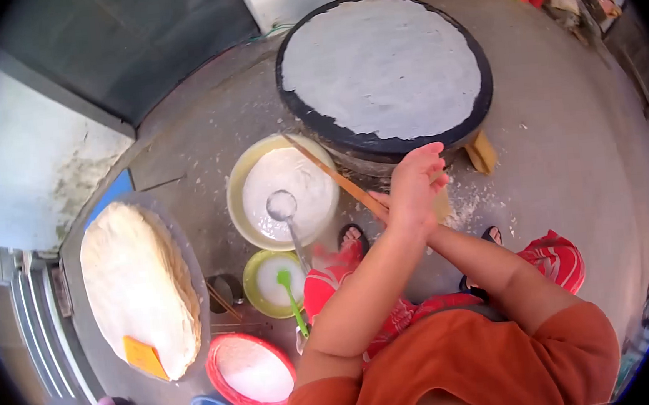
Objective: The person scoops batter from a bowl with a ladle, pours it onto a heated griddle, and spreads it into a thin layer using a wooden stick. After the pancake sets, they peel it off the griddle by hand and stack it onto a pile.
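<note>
2 hands meet: left hand (414,187) grips the near end of a wooden stick (334,177), probably light and stiff; right hand hidden, grip unclear.

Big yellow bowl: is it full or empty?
Nearly full: white batter fills the big yellow bowl close to its rim; a ladle rests in it.
</note>
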Motion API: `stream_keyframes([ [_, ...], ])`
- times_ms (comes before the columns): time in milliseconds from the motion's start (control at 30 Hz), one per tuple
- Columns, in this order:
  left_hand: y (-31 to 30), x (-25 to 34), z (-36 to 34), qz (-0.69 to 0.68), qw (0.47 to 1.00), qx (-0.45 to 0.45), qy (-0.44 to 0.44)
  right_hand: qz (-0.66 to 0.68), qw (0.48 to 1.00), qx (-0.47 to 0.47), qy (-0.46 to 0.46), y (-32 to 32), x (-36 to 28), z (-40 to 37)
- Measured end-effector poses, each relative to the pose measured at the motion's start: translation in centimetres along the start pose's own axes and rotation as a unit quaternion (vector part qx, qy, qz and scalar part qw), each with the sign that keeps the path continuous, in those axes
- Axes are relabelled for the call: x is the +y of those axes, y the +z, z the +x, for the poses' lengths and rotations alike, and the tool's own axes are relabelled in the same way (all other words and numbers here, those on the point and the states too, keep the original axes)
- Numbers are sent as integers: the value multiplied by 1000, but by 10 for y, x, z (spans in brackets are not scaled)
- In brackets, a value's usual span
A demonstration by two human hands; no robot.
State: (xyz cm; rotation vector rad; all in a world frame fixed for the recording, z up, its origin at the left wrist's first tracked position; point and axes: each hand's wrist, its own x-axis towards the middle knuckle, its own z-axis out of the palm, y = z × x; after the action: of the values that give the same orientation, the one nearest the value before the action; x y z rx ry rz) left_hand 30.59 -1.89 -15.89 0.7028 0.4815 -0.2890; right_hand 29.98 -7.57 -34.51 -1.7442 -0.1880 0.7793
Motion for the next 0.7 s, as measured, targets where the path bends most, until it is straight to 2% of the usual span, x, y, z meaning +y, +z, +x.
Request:
stream_keyframes([
  [33, -3, 5, 0, 2, 1000, 1, 7, -4, 1000, -17, -4, 11, 5, 24],
  [67, -1, 7, -1, 7, 1000, -4, 7, -67, 997, -18, -40, 20, 19, 48],
  [100, 0, 11, -4, 5, 1000, 3, 7, -128, 989, -17, -78, 29, 14, 58],
  [133, -1, 12, -4, 4, 1000, 8, 12, -128, 988, -24, -81, 36, 12, 58],
  [200, -2, 13, -4, -1, 1000, -6, 3, 137, 984, -102, -53, 48, -22, 38],
  [233, -3, 15, -7, -2, 1000, -8, 2, 51, 989, -113, -84, 48, -15, 34],
  [267, -4, 17, -7, -5, 1000, -5, 6, 49, 988, -118, -85, 48, -7, 29],
  [333, -6, 21, -9, -8, 1000, -12, 10, -44, 997, -63, -16, 48, 11, 16],
  [367, -6, 23, -10, -12, 1000, -8, 15, -47, 996, -70, -17, 46, 30, 19],
  [400, -7, 26, -10, -18, 999, -10, 25, 175, 965, -179, 75, 44, 59, 27],
  [433, -8, 31, -12, -25, 999, -11, 35, 384, 866, -275, 166, 41, 76, 28],
  [467, -11, 37, -15, -30, 999, -5, 44, 148, 956, -241, 75, 31, 51, 0],
  [500, -13, 44, -18, -40, 996, -3, 84, -97, 976, -194, -29, 19, 22, -30],
  [567, -21, 64, -34, -49, 985, 22, 164, -333, 919, -188, -92, 1, 156, -23],
  [633, -38, 91, -58, -97, 957, 31, 273, -358, 907, -198, 101, -8, 89, -64],
  [700, -67, 115, -83, -123, 929, 64, 344, -277, 931, -175, 161, -18, 81, -83],
])
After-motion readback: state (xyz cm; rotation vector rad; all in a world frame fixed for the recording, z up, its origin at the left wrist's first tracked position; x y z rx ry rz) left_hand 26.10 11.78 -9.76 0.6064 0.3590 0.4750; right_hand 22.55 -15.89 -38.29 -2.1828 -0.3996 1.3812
